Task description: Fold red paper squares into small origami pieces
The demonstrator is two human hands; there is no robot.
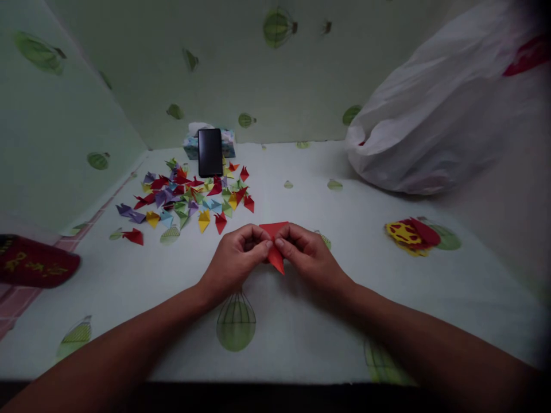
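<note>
A folded piece of red origami paper (pixel 276 263) is held up in front of me near the middle of the table, its narrow point aimed down toward me and a wider flap behind. My left hand (pixel 239 249) pinches its left side between thumb and fingers. On the opposite side, my right hand (pixel 312 252) pinches it in the same way, the two thumbs almost meeting. The fingertips hide part of the folds. Beyond my left hand lies a spread of small folded paper cranes (pixel 189 198) in red, yellow, green, blue and purple.
A dark phone (pixel 210 152) leans on a tissue box (pixel 229 143) behind the cranes. At the back right stands a big white plastic bag (pixel 413 126). Red and yellow paper cutouts (pixel 407 234) lie to the right. A dark red object with yellow markings (pixel 41 262) is at the left edge.
</note>
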